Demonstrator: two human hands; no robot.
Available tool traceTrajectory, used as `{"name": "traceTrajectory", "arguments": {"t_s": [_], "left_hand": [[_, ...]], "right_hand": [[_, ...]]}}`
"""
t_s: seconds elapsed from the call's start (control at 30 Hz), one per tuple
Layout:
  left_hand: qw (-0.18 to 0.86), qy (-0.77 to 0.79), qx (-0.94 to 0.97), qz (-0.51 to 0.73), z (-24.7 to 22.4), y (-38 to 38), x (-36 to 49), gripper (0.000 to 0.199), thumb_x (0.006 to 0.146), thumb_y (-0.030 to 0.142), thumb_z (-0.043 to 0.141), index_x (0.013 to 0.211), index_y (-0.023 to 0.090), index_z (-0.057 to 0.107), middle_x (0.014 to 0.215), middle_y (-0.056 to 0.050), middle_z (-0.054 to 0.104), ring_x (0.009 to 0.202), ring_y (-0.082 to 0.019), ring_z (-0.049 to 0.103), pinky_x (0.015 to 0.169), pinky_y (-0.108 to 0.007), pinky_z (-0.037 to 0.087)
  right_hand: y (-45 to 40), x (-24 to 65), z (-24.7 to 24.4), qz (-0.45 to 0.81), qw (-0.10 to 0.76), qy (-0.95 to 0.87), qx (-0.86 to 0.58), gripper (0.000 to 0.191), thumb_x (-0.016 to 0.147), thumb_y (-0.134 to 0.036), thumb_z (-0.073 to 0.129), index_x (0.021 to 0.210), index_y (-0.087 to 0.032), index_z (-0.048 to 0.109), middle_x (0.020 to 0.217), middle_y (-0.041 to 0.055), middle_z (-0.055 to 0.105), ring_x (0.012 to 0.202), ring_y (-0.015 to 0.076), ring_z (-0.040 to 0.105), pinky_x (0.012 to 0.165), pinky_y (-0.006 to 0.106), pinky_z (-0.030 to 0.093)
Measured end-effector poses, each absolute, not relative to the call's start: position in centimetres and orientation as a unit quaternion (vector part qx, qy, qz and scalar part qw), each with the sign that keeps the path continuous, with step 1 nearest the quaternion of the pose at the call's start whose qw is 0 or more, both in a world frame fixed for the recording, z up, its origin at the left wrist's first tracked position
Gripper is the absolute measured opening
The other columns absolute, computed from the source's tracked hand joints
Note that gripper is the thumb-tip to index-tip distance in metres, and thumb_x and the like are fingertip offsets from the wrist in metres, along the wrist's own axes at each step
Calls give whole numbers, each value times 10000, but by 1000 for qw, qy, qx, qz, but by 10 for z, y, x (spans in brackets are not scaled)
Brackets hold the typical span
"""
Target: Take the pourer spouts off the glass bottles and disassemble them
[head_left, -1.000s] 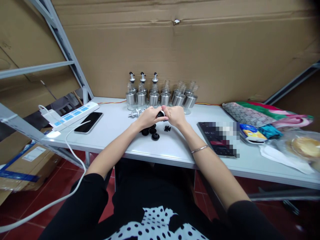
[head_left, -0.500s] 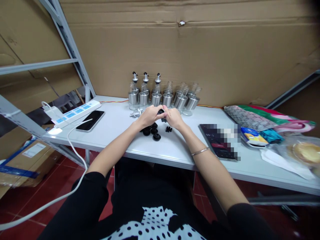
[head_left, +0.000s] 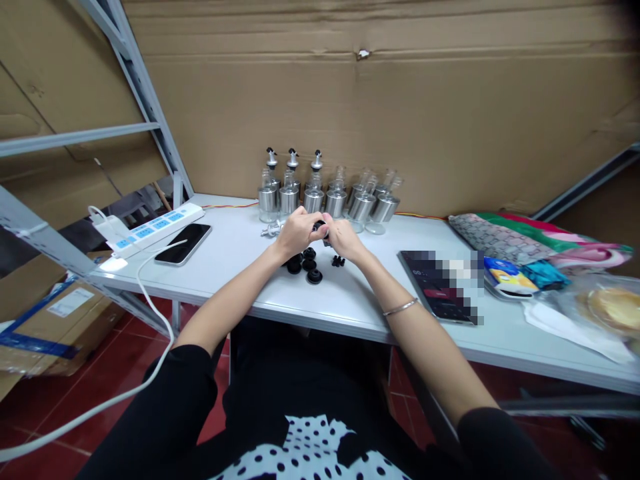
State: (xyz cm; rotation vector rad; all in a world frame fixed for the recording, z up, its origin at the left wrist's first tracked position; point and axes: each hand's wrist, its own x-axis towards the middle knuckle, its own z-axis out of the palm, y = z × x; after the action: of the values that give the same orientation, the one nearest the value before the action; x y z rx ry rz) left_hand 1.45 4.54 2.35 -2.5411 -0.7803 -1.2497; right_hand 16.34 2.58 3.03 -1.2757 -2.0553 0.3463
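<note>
My left hand (head_left: 299, 235) and my right hand (head_left: 344, 237) meet above the table, both closed on a black ringed stopper (head_left: 320, 228). Fingers cover much of it, so its full shape is hidden. Below my left hand lie several black ribbed stoppers (head_left: 314, 276) in a loose cluster. Small black caps (head_left: 339, 261) sit together under my right hand. Silver metal pourer parts (head_left: 271, 230) lie just left of my left hand. Behind both hands stand several glass bottles with steel sleeves (head_left: 313, 201); three at the back carry pourer tops (head_left: 317, 160).
A phone (head_left: 183, 244) and a white power strip (head_left: 155, 230) with a cable lie at left. To the right are a dark tablet-like device (head_left: 435, 287), a yellow-blue packet (head_left: 509, 275), folded cloth (head_left: 540, 240) and bagged food (head_left: 615, 307). Cardboard (head_left: 400, 113) stands behind the table (head_left: 240, 267).
My fingers have shifted slightly around the black stopper, which both hands still grip. The whole view has moved a little; the things on the table lie as before.
</note>
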Motion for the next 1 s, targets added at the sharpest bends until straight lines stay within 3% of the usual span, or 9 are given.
{"name": "traceTrajectory", "arguments": {"t_s": [0.3,0.73,1.0], "left_hand": [[152,-236,-845,-454,26,47,15,639,932,579,71,654,188,493,564,-14,550,542,-144,389,658,-306,361],[178,-223,-834,-471,29,49,14,635,928,590,33,627,196,431,553,-5,545,511,-124,442,653,-316,345],[201,-184,-821,-501,28,50,13,577,966,518,107,617,193,430,519,11,537,473,-114,414,631,-310,344]], "right_hand": [[21,156,36,232,380,-755,-481,723,881,-670,85,387,-214,351,384,7,409,442,110,447,593,248,364],[16,147,39,245,420,-705,-517,707,887,-657,182,389,-207,403,397,14,438,500,135,525,631,253,363],[13,146,39,308,418,-699,-492,718,874,-686,164,385,-207,383,333,-10,394,390,107,459,587,246,381]]}}
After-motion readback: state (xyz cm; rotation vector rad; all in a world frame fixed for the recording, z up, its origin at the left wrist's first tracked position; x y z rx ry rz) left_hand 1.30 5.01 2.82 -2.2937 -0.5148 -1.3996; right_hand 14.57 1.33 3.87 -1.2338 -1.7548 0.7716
